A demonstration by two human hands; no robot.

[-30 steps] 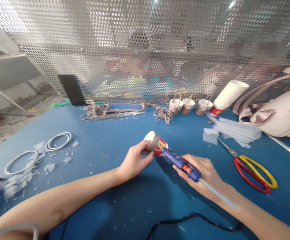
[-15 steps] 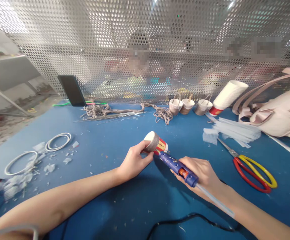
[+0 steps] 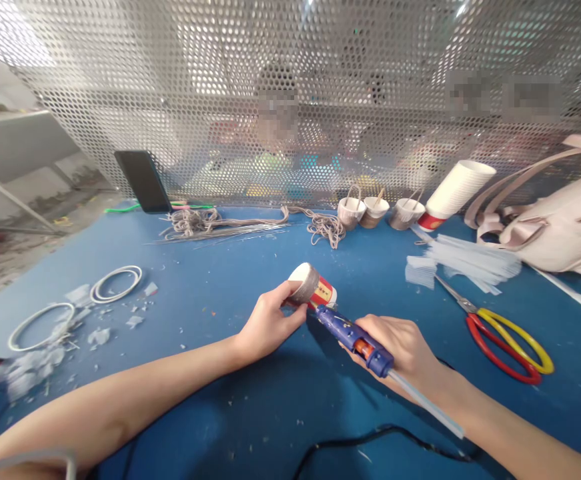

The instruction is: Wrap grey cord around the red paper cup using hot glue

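My left hand [image 3: 273, 318] grips a paper cup [image 3: 325, 292] lying on its side, thumb below and fingers above the rim end. Grey cord is wound around the cup near its rim, while the red printed part toward its base is bare. In my right hand [image 3: 395, 347] is a blue glue gun [image 3: 343, 328], fingers wrapped round its handle. Its nozzle points at the lower side of the cup, near the edge of the cord; whether it touches is hard to tell. A clear glue stick [image 3: 427, 405] juts from the gun's back end.
Scissors [image 3: 503, 343] and clear strips [image 3: 473, 259] lie at right, before a pink bag [image 3: 560, 213]. Small cord-wrapped cups [image 3: 351, 213], a cup stack [image 3: 457, 190], grey cord [image 3: 195, 222] and a phone [image 3: 143, 181] line the back. White rings [image 3: 117, 285] and scraps lie left; a black cable [image 3: 370, 437] runs in front.
The glue gun and my right hand have shifted slightly to the left, the nozzle moving a little along the cup's lower side. My left hand and the cup stay in place.
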